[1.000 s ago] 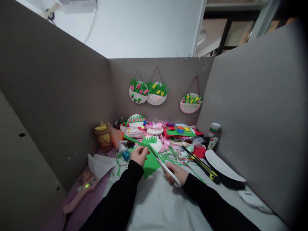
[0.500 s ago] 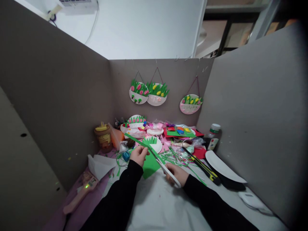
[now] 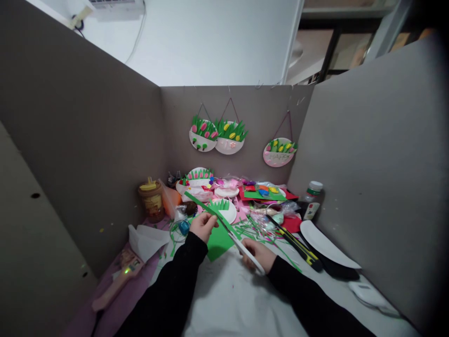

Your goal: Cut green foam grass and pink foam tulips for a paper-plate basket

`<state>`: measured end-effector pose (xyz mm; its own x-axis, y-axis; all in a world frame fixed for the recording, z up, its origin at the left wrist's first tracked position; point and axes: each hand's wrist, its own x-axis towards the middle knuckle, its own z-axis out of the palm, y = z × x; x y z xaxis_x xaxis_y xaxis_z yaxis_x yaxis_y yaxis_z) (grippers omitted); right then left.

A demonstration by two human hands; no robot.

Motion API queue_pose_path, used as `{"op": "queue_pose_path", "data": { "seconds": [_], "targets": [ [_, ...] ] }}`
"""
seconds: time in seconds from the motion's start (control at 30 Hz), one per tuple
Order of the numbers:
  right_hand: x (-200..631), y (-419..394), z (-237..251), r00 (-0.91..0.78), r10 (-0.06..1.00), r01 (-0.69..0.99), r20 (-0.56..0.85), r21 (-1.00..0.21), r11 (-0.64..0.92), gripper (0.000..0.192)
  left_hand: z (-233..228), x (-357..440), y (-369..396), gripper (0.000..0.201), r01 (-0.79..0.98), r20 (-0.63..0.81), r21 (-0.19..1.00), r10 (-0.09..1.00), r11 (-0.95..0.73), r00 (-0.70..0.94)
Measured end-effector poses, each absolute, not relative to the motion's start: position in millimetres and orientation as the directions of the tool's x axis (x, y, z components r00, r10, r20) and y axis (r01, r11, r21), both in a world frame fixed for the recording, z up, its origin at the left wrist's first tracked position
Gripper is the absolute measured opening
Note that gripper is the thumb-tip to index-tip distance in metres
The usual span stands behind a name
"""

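My left hand (image 3: pixel 204 226) pinches a long green paper strip (image 3: pixel 197 201) near its middle. White-handled scissors (image 3: pixel 248 254) are in my right hand (image 3: pixel 258 255), their blades pointing up and left along the strip, close to my left fingertips. Whether the blades are fully closed I cannot make out. Beneath the hands lies a green paper sheet (image 3: pixel 219 244) on the pale table cover. Just behind the strip rests a white paper plate (image 3: pixel 229 213) with green grass-shaped cutouts on it.
Green paper scraps (image 3: pixel 257 229) are scattered to the right, beside a black-and-yellow utility knife (image 3: pixel 298 245). A brown jar (image 3: pixel 151 200) stands back left, a bottle (image 3: pixel 311 200) back right. A pink handheld tool (image 3: pixel 119 283) lies front left. Decorated plates (image 3: pixel 229 138) hang on the grey partition.
The free end of the green strip has shifted slightly up and right. Both hands keep nearly the same place and grip.
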<state>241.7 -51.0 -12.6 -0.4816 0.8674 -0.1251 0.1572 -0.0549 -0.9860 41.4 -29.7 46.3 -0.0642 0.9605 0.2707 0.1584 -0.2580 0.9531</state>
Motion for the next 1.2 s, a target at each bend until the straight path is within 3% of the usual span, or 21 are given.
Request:
{"op": "queue_pose_path", "data": {
  "seconds": [0.37,0.67,0.9,1.2],
  "targets": [
    [241.6,-52.1,-3.3,-0.43,0.897,0.241,-0.105,-0.971,0.002,0.019,46.1,41.1,-25.8,0.026,0.031,0.206,0.978,0.964,-0.204,-0.17],
    [241.8,-51.8,-8.0,-0.435,0.893,0.189,-0.112,-0.982,-0.031,0.02,45.5,39.8,-24.2,0.025,0.037,0.221,0.975,0.974,-0.219,-0.055],
    [242.8,-51.7,-5.6,-0.423,0.901,0.205,-0.092,-0.979,-0.004,0.017,42.6,39.9,-22.4,0.026,0.062,0.248,0.968,0.965,-0.243,-0.088],
    [243.8,-49.9,-9.7,-0.464,0.878,0.188,-0.118,-0.982,-0.032,0.021,42.1,39.5,-22.2,0.025,0.087,0.247,0.966,0.969,-0.245,-0.012]
  ]
}}
